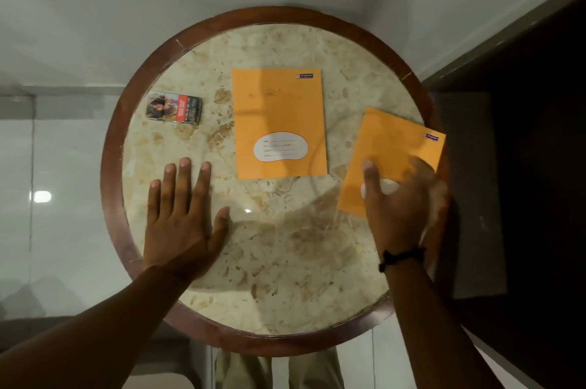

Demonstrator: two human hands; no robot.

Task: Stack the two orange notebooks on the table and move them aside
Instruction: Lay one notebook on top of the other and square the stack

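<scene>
One orange notebook (279, 122) lies flat and square near the middle of the round marble table (285, 261), its white label facing me. A second orange notebook (393, 147) lies tilted at the right, its far corner over the wooden rim. My right hand (399, 204), blurred, rests on the near end of that notebook, thumb on the cover and fingers spread toward its right edge, hiding its label. My left hand (180, 217) lies flat on the marble, fingers apart, holding nothing, left of the middle notebook.
A small printed cardboard pack (173, 108) lies at the table's left, beyond my left hand. A dark brown wooden rim (111, 166) rings the marble. A dark surface (523, 166) sits to the right, a pale glossy floor to the left.
</scene>
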